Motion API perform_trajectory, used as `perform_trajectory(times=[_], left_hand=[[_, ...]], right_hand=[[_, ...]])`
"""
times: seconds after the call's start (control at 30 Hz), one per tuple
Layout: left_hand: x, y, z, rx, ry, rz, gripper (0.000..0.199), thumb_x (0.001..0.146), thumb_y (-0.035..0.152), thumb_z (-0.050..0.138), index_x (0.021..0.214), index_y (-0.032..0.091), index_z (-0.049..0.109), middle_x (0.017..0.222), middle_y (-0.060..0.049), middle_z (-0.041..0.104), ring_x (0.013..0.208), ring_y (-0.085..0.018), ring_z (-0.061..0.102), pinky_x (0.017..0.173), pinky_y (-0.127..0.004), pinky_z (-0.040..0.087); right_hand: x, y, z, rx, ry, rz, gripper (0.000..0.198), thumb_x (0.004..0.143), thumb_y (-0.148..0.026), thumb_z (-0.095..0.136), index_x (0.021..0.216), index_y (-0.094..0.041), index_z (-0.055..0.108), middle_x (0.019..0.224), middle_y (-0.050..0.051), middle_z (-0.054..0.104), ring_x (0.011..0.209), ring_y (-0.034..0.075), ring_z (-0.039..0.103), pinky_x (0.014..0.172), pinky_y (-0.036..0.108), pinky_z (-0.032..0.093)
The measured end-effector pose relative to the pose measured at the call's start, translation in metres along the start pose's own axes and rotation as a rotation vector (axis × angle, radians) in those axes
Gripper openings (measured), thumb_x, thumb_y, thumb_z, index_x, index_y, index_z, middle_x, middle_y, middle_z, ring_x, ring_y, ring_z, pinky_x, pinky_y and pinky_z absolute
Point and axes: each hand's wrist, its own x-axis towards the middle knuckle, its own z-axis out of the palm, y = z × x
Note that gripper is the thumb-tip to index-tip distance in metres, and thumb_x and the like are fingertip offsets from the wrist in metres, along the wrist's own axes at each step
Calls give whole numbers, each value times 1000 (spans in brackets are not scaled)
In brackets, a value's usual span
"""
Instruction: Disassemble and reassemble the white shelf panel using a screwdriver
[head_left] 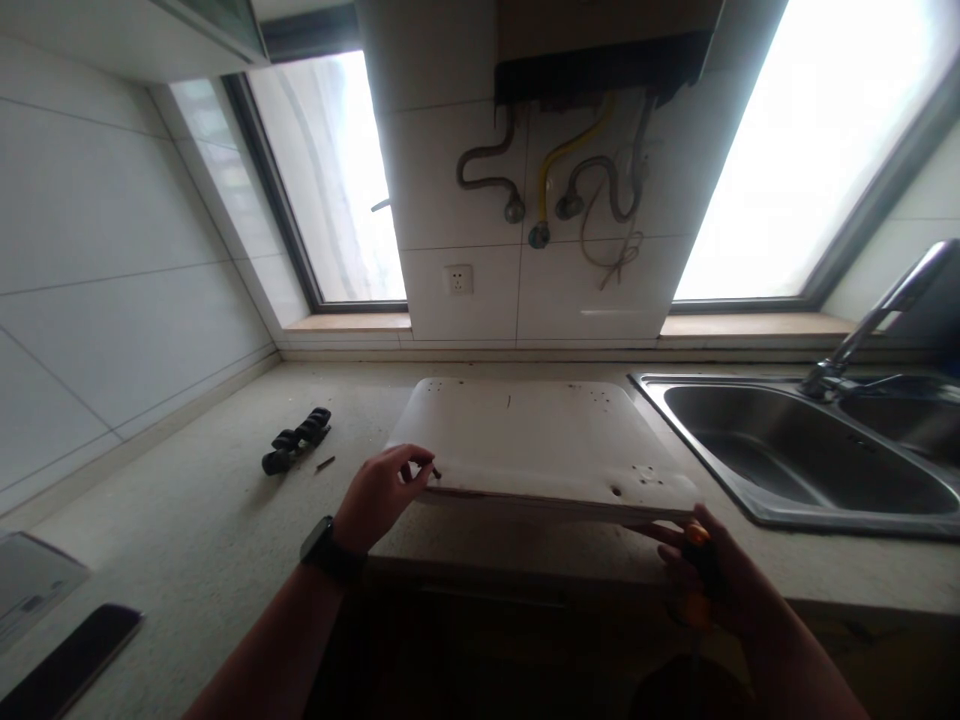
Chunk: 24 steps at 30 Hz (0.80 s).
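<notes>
A white board (517, 440) with rounded corners and groups of small holes lies on the countertop. At its front left corner my left hand (386, 490), with a dark watch on the wrist, pinches a small dark screw (436, 473) between thumb and finger. My right hand (712, 570) is at the front right corner, its fingers closed around a screwdriver (697, 540) with an orange and black handle. The same hand's fingers touch the board's edge from below. Its shaft points down and is hard to make out in the shadow.
Several black rounded pieces (298, 440) stand in a row on the countertop (225, 540), beside a small thin dark piece (325, 464). A dark phone-like slab (71, 660) lies at the near left. The steel sink (757, 515) with its faucet (862, 330) is on the right.
</notes>
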Motion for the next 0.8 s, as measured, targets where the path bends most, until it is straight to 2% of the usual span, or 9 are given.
perform_trajectory(times=[0.2, 0.37, 0.53, 0.7, 0.8], left_hand=[[-2, 1, -1, 15, -55, 14, 17, 94, 32, 59, 103, 25, 72, 94, -4, 74, 72, -17, 65, 70, -30, 50], [-5, 1, -1, 9, -80, 17, 20, 96, 30, 58, 108, 25, 73, 100, -3, 73, 77, -16, 65, 76, -29, 50], [-5, 0, 4, 26, -89, 59, 23, 96, 28, 58, 113, 26, 73, 104, -4, 72, 86, -17, 65, 85, -31, 50], [-5, 1, 4, 87, -101, 95, 23, 96, 25, 58, 113, 26, 73, 106, -4, 70, 95, -19, 64, 90, -33, 49], [-5, 4, 2, 128, -121, 94, 25, 96, 24, 57, 115, 27, 73, 102, -4, 69, 95, -19, 63, 88, -33, 49]], right_hand=[[-2, -1, 5, 6, 56, 36, 40, 81, -60, 68, 96, -23, 72, 84, 12, 73, 42, 12, 43, 33, 25, 40], [-3, -1, 7, -4, 62, 44, 41, 79, -61, 69, 88, -21, 71, 70, 10, 68, 43, 13, 46, 35, 24, 41], [-3, -1, 8, -13, 74, 18, 40, 78, -62, 69, 89, -24, 70, 77, 10, 70, 45, 14, 47, 36, 24, 41], [-4, -2, 8, -14, 69, 42, 38, 78, -59, 72, 90, -23, 70, 68, 6, 65, 45, 13, 47, 38, 23, 43], [-3, -1, 6, 26, 46, 67, 41, 78, -60, 71, 90, -21, 71, 66, 6, 63, 43, 11, 43, 36, 22, 41]])
